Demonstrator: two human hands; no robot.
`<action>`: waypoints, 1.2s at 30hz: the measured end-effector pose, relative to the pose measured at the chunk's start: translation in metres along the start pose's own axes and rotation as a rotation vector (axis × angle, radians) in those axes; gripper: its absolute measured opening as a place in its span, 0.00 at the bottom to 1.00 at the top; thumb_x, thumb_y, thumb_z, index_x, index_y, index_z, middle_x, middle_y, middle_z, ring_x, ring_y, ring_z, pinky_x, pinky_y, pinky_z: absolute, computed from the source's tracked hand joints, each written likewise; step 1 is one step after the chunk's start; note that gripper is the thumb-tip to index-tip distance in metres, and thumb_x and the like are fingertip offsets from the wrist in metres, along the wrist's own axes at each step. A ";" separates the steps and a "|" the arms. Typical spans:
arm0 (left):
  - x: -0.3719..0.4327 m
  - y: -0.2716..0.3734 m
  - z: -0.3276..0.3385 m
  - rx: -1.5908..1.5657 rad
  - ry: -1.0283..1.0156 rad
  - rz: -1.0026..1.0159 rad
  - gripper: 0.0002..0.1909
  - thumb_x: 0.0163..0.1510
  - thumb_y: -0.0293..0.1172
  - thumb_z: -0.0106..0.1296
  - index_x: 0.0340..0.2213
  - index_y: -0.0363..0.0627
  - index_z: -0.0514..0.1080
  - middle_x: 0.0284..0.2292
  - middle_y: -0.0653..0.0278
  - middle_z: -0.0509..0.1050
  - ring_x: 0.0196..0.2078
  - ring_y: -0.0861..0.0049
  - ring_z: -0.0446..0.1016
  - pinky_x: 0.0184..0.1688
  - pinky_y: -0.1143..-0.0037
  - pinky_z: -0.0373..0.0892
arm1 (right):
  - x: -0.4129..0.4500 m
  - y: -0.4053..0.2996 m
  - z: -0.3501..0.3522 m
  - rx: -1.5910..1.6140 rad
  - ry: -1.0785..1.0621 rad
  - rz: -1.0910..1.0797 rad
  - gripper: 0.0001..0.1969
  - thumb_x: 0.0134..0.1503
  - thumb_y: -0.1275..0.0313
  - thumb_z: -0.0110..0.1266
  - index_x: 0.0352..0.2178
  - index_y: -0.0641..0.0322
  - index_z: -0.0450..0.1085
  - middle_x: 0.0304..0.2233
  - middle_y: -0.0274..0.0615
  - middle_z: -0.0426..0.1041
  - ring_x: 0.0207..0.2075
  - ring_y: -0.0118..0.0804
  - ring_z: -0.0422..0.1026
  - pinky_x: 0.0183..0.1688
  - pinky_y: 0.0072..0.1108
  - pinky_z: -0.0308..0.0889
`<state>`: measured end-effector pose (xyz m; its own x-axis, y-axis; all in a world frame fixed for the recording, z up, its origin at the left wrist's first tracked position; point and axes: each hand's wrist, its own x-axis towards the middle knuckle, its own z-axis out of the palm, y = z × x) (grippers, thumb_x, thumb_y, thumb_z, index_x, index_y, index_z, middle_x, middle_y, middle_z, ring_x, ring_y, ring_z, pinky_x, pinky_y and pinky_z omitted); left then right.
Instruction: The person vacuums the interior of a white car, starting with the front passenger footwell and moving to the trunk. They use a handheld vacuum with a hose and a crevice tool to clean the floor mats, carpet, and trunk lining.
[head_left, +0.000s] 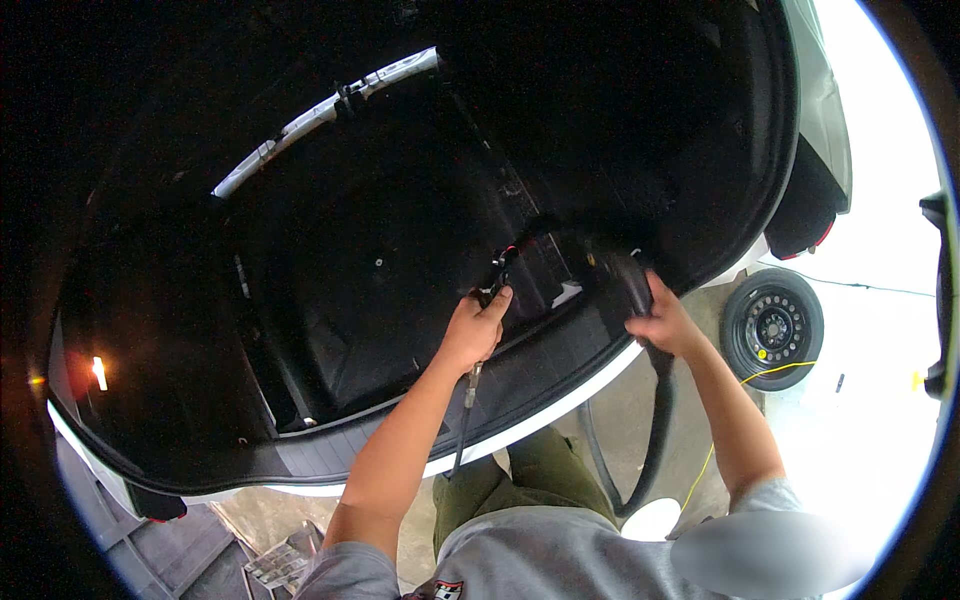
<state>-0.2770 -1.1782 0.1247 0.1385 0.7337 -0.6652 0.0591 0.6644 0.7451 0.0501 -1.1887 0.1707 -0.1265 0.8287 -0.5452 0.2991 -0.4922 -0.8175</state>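
Observation:
The open trunk of a car lies before me, its deep spare-wheel well (390, 322) lined in black. My left hand (474, 328) grips a dark air tool (500, 271), apparently a blow gun, over the well's right side. From below that fist, a metal hose coupling (472, 386) and a thin air hose run down across the rear sill (360, 454). In my right hand (666, 322) is a thick black vacuum hose (661, 420), which loops down outside the bumper. Its front end reaches into the trunk's right side, where blur and shadow hide the tip.
A spare wheel (774, 330) rests on the floor to the right, with a yellow cord (701, 469) passing it. A white round object (651, 519) is near my legs. A lit lamp (99, 373) glows at the trunk's left side. The white bumper edge (555, 416) curves before me.

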 end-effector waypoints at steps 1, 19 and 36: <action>0.000 -0.002 0.002 0.003 0.022 0.013 0.29 0.66 0.54 0.51 0.19 0.46 0.60 0.11 0.67 0.62 0.09 0.81 0.58 0.10 0.76 0.53 | 0.020 -0.007 0.001 -0.089 -0.015 -0.047 0.42 0.46 0.81 0.58 0.64 0.60 0.54 0.35 0.44 0.74 0.29 0.29 0.74 0.29 0.22 0.70; -0.001 -0.026 -0.005 0.003 -0.128 -0.173 0.26 0.65 0.56 0.50 0.29 0.42 0.68 0.11 0.68 0.62 0.08 0.83 0.56 0.10 0.77 0.52 | 0.011 -0.054 -0.006 -0.782 -0.050 -0.058 0.43 0.46 0.72 0.60 0.65 0.73 0.54 0.37 0.67 0.77 0.37 0.56 0.80 0.43 0.33 0.72; -0.014 -0.042 -0.032 -0.155 -0.031 -0.154 0.25 0.66 0.55 0.50 0.39 0.41 0.66 0.13 0.69 0.62 0.10 0.82 0.56 0.12 0.77 0.50 | -0.034 -0.030 0.028 -0.741 -0.057 -0.118 0.37 0.49 0.74 0.60 0.60 0.70 0.55 0.35 0.70 0.75 0.42 0.66 0.77 0.45 0.38 0.72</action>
<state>-0.3132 -1.2118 0.1012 0.1700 0.6188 -0.7669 -0.0709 0.7839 0.6168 0.0191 -1.2090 0.2088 -0.2403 0.8399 -0.4866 0.8359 -0.0758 -0.5436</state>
